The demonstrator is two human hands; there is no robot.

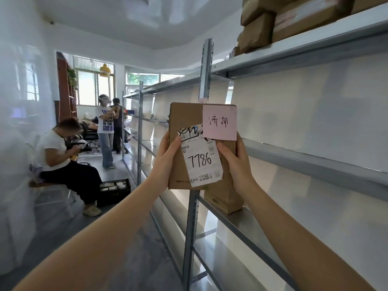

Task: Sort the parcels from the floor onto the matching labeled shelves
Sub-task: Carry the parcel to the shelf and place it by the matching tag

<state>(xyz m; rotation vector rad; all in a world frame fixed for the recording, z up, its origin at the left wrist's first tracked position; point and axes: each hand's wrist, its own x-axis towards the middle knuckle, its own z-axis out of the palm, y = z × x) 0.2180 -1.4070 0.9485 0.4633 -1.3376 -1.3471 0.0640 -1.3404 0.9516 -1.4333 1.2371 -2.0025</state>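
Two hands hold one flat cardboard parcel [189, 143] upright at chest height in front of the metal shelves [315, 162]. The left hand [165, 160] clamps the parcel's left edge, thumb pressed on the front face beside the white shipping label [201, 160]; its other fingers are hidden behind the box. The right hand [237, 164] clamps the right edge the same way, thumb lying on the label's right margin. Both grips sit at the parcel's middle height, so the top half stands free above them and the bottom edge hangs just below.

Above the right thumb, a pink sticky note [219, 122] with handwritten characters covers the upper right corner; "7786" is written on the label between the two thumbs. Behind the right hand, a second brown box [226, 198] stands on the shelf.

Judging by its thin, sharp-edged shape and the easy way it is held up, the parcel seems light and stiff, with little give under the thumbs. Plain cardboard offers good friction, though the glossy label under the thumbs may be slicker. Holding by the bare side edges looks safest; the note seems loosely stuck and could peel if rubbed.
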